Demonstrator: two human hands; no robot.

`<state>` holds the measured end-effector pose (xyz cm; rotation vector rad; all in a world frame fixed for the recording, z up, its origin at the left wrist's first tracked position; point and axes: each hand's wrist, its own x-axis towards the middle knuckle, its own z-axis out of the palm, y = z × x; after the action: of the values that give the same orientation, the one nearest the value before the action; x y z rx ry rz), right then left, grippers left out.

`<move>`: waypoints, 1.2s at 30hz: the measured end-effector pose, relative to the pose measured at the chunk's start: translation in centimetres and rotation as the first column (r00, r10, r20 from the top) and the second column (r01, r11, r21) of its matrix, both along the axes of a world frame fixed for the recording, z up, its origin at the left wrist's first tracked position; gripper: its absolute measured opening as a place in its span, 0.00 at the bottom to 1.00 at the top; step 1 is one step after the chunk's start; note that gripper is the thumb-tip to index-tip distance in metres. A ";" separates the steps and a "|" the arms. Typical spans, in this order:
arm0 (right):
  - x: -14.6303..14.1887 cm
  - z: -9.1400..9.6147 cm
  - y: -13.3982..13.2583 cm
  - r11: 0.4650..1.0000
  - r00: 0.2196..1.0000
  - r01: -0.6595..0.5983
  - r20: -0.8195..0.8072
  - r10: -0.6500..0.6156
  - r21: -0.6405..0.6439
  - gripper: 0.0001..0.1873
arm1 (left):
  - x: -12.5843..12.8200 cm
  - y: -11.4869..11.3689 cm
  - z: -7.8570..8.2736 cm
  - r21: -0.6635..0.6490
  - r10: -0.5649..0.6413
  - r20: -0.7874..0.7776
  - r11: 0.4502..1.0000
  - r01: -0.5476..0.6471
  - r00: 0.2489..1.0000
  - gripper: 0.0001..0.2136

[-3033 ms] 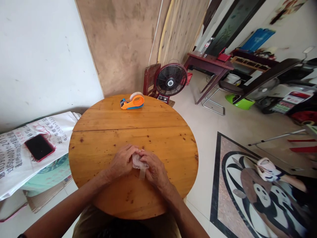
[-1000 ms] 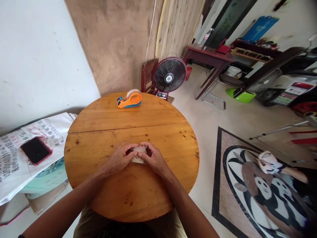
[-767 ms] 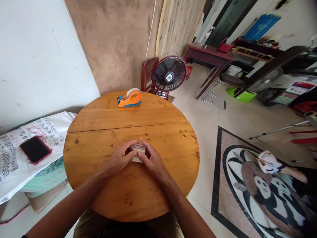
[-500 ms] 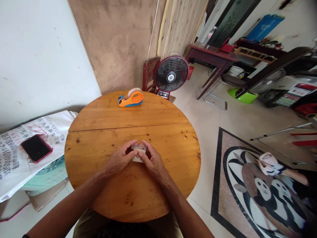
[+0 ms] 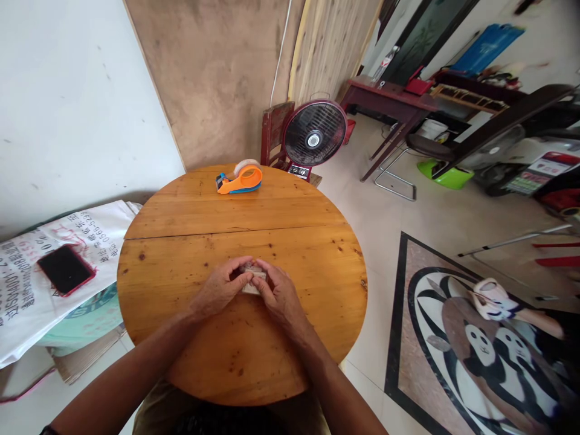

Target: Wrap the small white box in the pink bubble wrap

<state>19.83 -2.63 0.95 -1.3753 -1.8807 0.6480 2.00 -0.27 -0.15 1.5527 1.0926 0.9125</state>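
Observation:
Both hands are closed around a small pale stack of cards [image 5: 252, 289] near the middle of the round wooden table [image 5: 181, 260]. Its printed top shows only in part between the thumbs, so the exact kind of card is hard to read. My left hand [image 5: 222, 285] grips the left side, its thumb on top and its fingers curled past the far edge. From the other side my right hand [image 5: 280, 292] holds the stack the same way, the two thumbs almost touching. An orange and blue tape dispenser [image 5: 240, 180] with a tape roll stands at the table's far edge.
A red fan [image 5: 313, 136] rests on a chair behind the table. To the left, a phone [image 5: 67, 270] lies on a white printed sack [image 5: 111, 220]. Another person's arm [image 5: 539, 321] and a white shoe [image 5: 492, 299] show at right above the panda-patterned floor [image 5: 453, 314].
My right fingertips have shifted slightly left and closer in over the far edge of the stack. My left hand has barely moved.

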 end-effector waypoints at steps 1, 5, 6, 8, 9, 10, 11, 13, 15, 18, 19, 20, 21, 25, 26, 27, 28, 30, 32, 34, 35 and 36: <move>0.0 0.0 0.0 1.000 1.000 -0.001 -0.003 0.001 0.002 0.18 | 0.0 0.0 0.0 0.004 0.001 -0.002 1.000 -0.001 1.000 0.18; -0.2 0.2 0.1 1.000 1.000 -0.005 -0.019 0.005 0.001 0.16 | 0.2 -0.1 0.2 0.008 0.024 -0.007 1.000 -0.024 1.000 0.17; -0.2 0.3 0.1 1.000 1.000 -0.004 -0.023 0.004 -0.003 0.16 | 0.2 -0.1 0.3 0.003 0.030 -0.007 1.000 -0.030 1.000 0.17; -0.2 0.3 0.1 1.000 0.999 0.002 -0.032 -0.002 -0.010 0.16 | 0.3 -0.1 0.4 -0.011 0.035 -0.003 0.999 -0.035 0.999 0.17; -0.2 0.3 0.0 1.000 0.999 0.004 -0.035 -0.004 -0.013 0.15 | 0.3 -0.1 0.5 -0.016 0.034 0.001 0.999 -0.034 0.999 0.16; -0.2 0.3 0.0 1.000 0.999 0.007 -0.038 -0.008 -0.014 0.15 | 0.3 -0.1 0.5 -0.018 0.031 0.005 0.999 -0.031 1.000 0.16; -0.3 0.3 0.0 1.000 0.999 0.009 -0.039 -0.010 -0.015 0.15 | 0.3 -0.1 0.6 -0.015 0.028 0.006 0.999 -0.028 1.000 0.15; -0.3 0.3 0.0 1.000 0.999 0.015 -0.038 -0.015 -0.014 0.15 | 0.3 -0.1 0.7 -0.006 0.025 0.000 1.000 -0.025 1.000 0.15; -0.3 0.2 0.0 1.000 0.999 0.017 -0.039 -0.018 -0.013 0.14 | 0.3 -0.1 0.8 -0.005 0.024 -0.009 1.000 -0.024 1.000 0.14; -0.3 0.2 0.0 1.000 0.999 0.021 -0.050 -0.021 -0.009 0.13 | 0.3 -0.1 1.0 -0.016 0.018 -0.008 1.000 -0.018 1.000 0.15; -0.4 0.2 0.0 1.000 0.998 0.021 -0.054 -0.021 -0.011 0.13 | 0.3 -0.1 1.0 -0.015 0.017 -0.007 1.000 -0.017 1.000 0.15; -0.4 0.2 0.0 1.000 0.998 0.022 -0.058 -0.023 -0.014 0.13 | 0.3 -0.1 1.1 -0.011 0.018 -0.007 1.000 -0.018 1.000 0.14; -0.4 0.2 0.0 1.000 0.998 0.023 -0.062 -0.024 -0.017 0.12 | 0.3 -0.1 1.1 -0.007 0.019 -0.008 1.000 -0.019 1.000 0.14; -0.4 0.3 0.0 0.999 0.997 0.030 -0.077 -0.032 -0.024 0.12 | 0.3 -0.2 1.2 0.009 0.028 -0.011 1.000 -0.028 1.000 0.13; -0.4 0.2 0.0 0.999 0.996 0.033 -0.078 -0.035 -0.026 0.12 | 0.3 -0.2 1.2 0.008 0.030 -0.008 1.000 -0.030 1.000 0.13; -0.5 0.2 0.0 0.999 0.996 0.036 -0.079 -0.038 -0.027 0.12 | 0.3 -0.2 1.1 0.005 0.031 -0.004 1.000 -0.031 1.000 0.13; -0.5 0.2 0.0 0.999 0.996 0.037 -0.079 -0.039 -0.029 0.12 | 0.3 -0.1 1.0 -0.001 0.033 0.004 0.999 -0.033 0.999 0.13; -0.4 0.2 -0.1 0.999 0.996 0.034 -0.079 -0.036 -0.027 0.11 | 0.2 -0.1 0.7 -0.024 0.030 0.022 0.999 -0.029 0.999 0.14; -0.4 0.1 -0.1 0.999 0.997 0.028 -0.076 -0.029 -0.015 0.11 | 0.2 -0.1 0.5 -0.053 0.020 0.045 0.998 -0.017 0.999 0.15; -0.3 -0.1 -0.1 1.000 0.997 0.027 -0.075 -0.027 -0.003 0.12 | 0.1 -0.1 0.3 -0.067 0.010 0.064 0.998 -0.006 0.998 0.15; -0.3 -0.1 -0.1 1.000 0.996 0.029 -0.079 -0.028 0.001 0.12 | 0.1 -0.1 0.2 -0.064 0.010 0.068 0.998 -0.006 0.998 0.15; -0.3 -0.2 0.0 1.000 0.996 0.028 -0.087 -0.028 0.000 0.12 | 0.2 -0.1 0.2 -0.051 0.017 0.064 0.999 -0.014 0.998 0.15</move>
<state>19.55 -2.64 0.73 -1.3490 -1.7904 0.6817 2.18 -0.37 0.03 1.4650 1.0752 0.9325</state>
